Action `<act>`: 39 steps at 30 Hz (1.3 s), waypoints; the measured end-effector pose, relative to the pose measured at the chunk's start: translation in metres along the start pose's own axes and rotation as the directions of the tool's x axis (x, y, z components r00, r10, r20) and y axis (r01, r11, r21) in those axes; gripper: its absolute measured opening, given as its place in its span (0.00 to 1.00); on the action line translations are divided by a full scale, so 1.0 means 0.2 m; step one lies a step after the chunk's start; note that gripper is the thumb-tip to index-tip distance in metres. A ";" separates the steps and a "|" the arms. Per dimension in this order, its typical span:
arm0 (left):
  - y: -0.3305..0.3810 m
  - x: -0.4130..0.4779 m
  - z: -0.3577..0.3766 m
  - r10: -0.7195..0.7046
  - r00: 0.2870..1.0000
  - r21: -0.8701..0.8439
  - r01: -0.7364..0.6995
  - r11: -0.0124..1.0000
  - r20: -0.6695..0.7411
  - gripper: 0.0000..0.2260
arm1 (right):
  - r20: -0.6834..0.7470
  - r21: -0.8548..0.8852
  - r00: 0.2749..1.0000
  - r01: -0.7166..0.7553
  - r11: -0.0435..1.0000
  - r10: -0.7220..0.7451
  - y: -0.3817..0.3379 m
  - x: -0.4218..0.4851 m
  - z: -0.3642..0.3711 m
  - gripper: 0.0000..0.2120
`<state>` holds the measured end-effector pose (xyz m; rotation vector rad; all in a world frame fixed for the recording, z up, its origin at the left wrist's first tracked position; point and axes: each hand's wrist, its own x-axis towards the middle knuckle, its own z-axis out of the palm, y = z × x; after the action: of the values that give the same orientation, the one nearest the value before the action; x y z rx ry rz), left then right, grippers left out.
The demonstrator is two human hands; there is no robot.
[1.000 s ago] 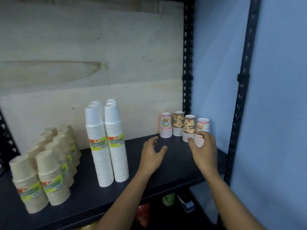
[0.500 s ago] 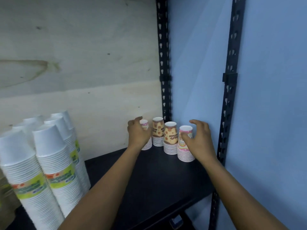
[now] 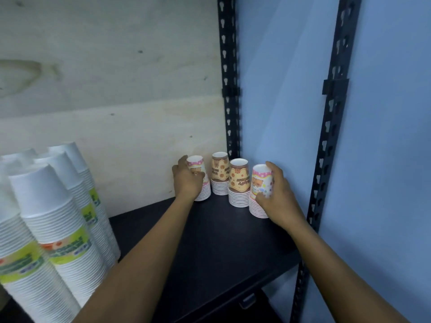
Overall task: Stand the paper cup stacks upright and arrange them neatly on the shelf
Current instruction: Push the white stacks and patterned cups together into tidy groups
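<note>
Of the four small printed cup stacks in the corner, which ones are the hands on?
The two pink-topped end stacks: left hand on the leftmost stack, right hand on the rightmost stack. The two orange-print stacks between them are untouched.

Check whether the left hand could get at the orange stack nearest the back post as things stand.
Probably yes. The left hand grips the pink stack right beside that orange stack, whose front looks unblocked; it would have to let go first.

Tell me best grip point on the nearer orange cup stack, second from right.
Probably the printed top cup of the orange stack, pinched across its sides from the front and above. It stands upright, upside down, narrow end up. The pink stack held by the right hand and another orange stack crowd its sides, and the shelf is bare in front.
</note>
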<state>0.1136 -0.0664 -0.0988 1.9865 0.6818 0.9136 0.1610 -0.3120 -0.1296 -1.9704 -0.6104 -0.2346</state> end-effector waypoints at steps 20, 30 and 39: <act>-0.03 -0.60 -0.47 0.029 0.992 -0.109 -0.043 0.993 -0.124 0.33 | 0.053 0.280 0.992 0.092 0.956 -0.111 -0.30 -0.27 0.14 0.31; -0.08 -0.77 -0.48 0.086 0.975 -0.040 -0.096 0.995 -0.204 0.30 | 0.445 0.348 0.891 -0.083 0.934 -0.086 -0.35 -0.22 0.20 0.30; -0.26 -0.81 -0.49 -0.068 0.997 -0.006 0.068 0.998 -0.029 0.48 | 0.547 0.411 0.829 -0.145 0.900 -0.117 -0.29 -0.19 0.32 0.29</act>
<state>-0.0671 -0.1131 -0.1600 1.9366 0.7582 0.9044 0.0935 -0.2477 -0.1291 -1.5815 -0.9332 0.4881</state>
